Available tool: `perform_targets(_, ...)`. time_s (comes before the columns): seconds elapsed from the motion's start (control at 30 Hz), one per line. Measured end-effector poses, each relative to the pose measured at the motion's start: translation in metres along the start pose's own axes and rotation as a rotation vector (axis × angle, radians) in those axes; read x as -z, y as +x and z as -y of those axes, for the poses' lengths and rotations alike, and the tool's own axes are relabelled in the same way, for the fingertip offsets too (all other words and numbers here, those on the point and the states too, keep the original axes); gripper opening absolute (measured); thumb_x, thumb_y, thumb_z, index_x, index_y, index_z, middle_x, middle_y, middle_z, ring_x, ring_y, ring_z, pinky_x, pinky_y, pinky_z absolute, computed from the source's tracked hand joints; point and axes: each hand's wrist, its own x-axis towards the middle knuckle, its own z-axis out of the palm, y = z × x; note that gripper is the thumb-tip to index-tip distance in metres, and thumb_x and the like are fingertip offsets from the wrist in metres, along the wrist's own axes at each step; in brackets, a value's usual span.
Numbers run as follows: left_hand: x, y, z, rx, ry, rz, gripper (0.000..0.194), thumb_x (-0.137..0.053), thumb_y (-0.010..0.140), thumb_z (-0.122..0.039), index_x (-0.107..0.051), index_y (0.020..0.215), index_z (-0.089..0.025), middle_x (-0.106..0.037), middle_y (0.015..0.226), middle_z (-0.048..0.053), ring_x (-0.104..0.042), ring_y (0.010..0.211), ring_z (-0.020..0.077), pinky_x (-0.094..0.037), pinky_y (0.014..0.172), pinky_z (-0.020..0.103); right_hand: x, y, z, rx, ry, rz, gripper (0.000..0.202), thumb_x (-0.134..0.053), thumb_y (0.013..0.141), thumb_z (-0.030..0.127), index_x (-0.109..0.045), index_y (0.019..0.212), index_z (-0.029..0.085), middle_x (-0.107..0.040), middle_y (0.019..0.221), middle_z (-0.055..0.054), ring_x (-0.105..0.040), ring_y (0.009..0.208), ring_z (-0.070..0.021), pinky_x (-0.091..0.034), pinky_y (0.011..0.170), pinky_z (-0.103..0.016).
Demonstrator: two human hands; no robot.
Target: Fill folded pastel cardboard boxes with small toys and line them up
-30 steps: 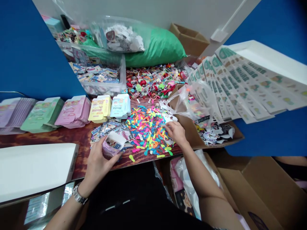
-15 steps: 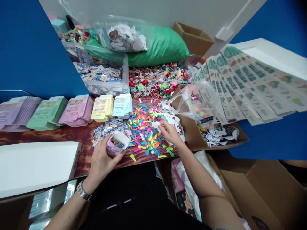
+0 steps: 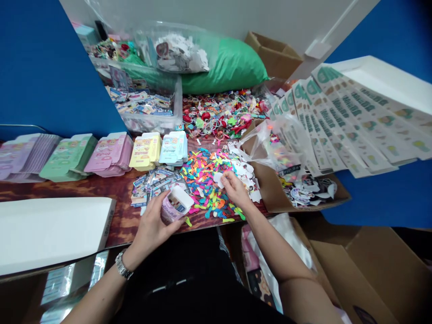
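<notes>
My left hand [image 3: 158,221] is wrapped round a small purple paper box [image 3: 173,212], its open mouth tilted up and to the right, with printed cards visible inside. Between the thumb and fingers of my right hand [image 3: 234,188] is a white sticker piece [image 3: 218,179], pinched just above a heap of colourful balloons [image 3: 202,171]. Right of the balloons lies a pile of white cut-out stickers [image 3: 248,173]. Behind the purple box, small printed cards [image 3: 158,182] are spread on the wooden table [image 3: 123,220].
Stacks of flat boxes in purple, green [image 3: 67,157], pink [image 3: 111,153], yellow and blue line the left back. A clear bin [image 3: 177,105] of cards and a heap of trinkets [image 3: 219,114] stand behind. An opened carton [image 3: 270,193] borders the right; a white tray [image 3: 54,234] lies left.
My left hand has brought the purple box to the right, nearer the balloons. My right hand has shifted slightly left with the white sticker piece.
</notes>
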Motion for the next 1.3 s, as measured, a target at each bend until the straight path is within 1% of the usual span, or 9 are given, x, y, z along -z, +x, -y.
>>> perform_targets(0.1,-0.005,0.003,-0.009,-0.010,-0.111,0.127,0.076,-0.072,0.076,-0.047,-0.037,0.138,-0.021,-0.053,0.129,0.012,-0.055,0.116,0.0272,-0.047,0.098,0.042,-0.001,0.002,0.003,0.118,-0.060,-0.104,0.026,-0.050,0.092,0.045,-0.057,0.089,0.020,-0.059,0.079,-0.001,-0.056,0.069,-0.0143,-0.045,0.064,-0.025)
perform_targets(0.3,-0.015,0.016,-0.030,-0.100,-0.170,0.250,0.078,-0.073,0.075,-0.048,-0.036,0.139,-0.023,-0.050,0.135,0.013,-0.050,0.125,0.0300,-0.039,0.108,0.049,-0.003,0.003,0.007,0.108,-0.038,-0.140,0.026,-0.046,0.094,0.043,-0.056,0.101,0.020,-0.059,0.078,-0.001,-0.055,0.066,-0.0148,-0.044,0.061,-0.026)
perform_targets(0.5,-0.012,0.018,-0.027,-0.104,-0.186,0.193,0.077,-0.074,0.074,-0.044,-0.037,0.138,-0.022,-0.049,0.137,0.013,-0.050,0.126,0.0283,-0.041,0.107,0.044,0.022,0.003,0.024,0.267,-0.472,-0.336,0.021,-0.044,0.095,0.032,-0.061,0.093,0.019,-0.063,0.103,-0.010,-0.058,0.098,-0.0224,-0.044,0.086,-0.032)
perform_targets(0.63,-0.001,0.016,-0.011,0.024,-0.190,0.057,0.078,-0.074,0.073,-0.048,-0.039,0.138,-0.021,-0.053,0.133,0.012,-0.055,0.120,0.0273,-0.044,0.104,0.042,0.024,0.000,0.026,0.231,-0.461,0.020,0.018,-0.047,0.095,0.028,-0.062,0.101,0.020,-0.067,0.083,-0.002,-0.060,0.072,-0.0153,-0.043,0.070,-0.025)
perform_targets(0.77,0.009,0.015,-0.003,0.076,-0.091,-0.025,0.081,-0.074,0.072,-0.052,-0.040,0.138,-0.019,-0.057,0.127,0.011,-0.058,0.115,0.0279,-0.047,0.101,0.042,0.002,0.001,0.015,0.169,-0.742,0.328,0.023,-0.059,0.091,0.025,-0.062,0.114,0.020,-0.069,0.083,-0.002,-0.063,0.075,-0.0163,-0.041,0.068,-0.023)
perform_targets(0.9,0.008,0.013,0.001,-0.004,0.034,-0.059,0.078,-0.072,0.073,-0.050,-0.040,0.137,-0.019,-0.057,0.129,0.013,-0.058,0.115,0.0285,-0.048,0.099,0.041,-0.009,0.005,0.009,0.154,-0.883,0.297,0.016,-0.054,0.095,0.029,-0.067,0.093,0.018,-0.066,0.091,-0.009,-0.061,0.084,-0.0207,-0.039,0.068,-0.026)
perform_targets(1.0,0.003,0.013,0.002,-0.053,0.114,-0.073,0.074,-0.070,0.076,-0.048,-0.041,0.137,-0.018,-0.057,0.127,0.014,-0.057,0.115,0.0295,-0.047,0.099,0.043,0.000,0.007,0.017,0.213,-0.888,0.206,0.021,-0.049,0.097,0.031,-0.066,0.095,0.020,-0.062,0.096,-0.009,-0.058,0.085,-0.0195,-0.039,0.068,-0.026)
perform_targets(1.17,-0.010,0.019,-0.003,-0.103,0.248,-0.098,0.069,-0.066,0.078,-0.037,-0.040,0.138,-0.014,-0.057,0.128,0.016,-0.054,0.116,0.0321,-0.045,0.098,0.044,0.013,0.002,0.059,0.412,-0.758,0.082,0.024,-0.046,0.099,0.033,-0.065,0.093,0.020,-0.060,0.091,-0.007,-0.056,0.084,-0.0183,-0.040,0.071,-0.027)
perform_targets(1.3,-0.019,0.025,-0.013,-0.133,0.316,-0.105,0.073,-0.064,0.077,-0.030,-0.035,0.142,-0.014,-0.056,0.128,0.016,-0.053,0.114,0.0332,-0.046,0.094,0.044,-0.005,-0.005,0.088,0.551,-0.779,0.122,0.028,-0.043,0.100,0.037,-0.065,0.095,0.021,-0.061,0.088,-0.006,-0.056,0.076,-0.0155,-0.040,0.066,-0.025)
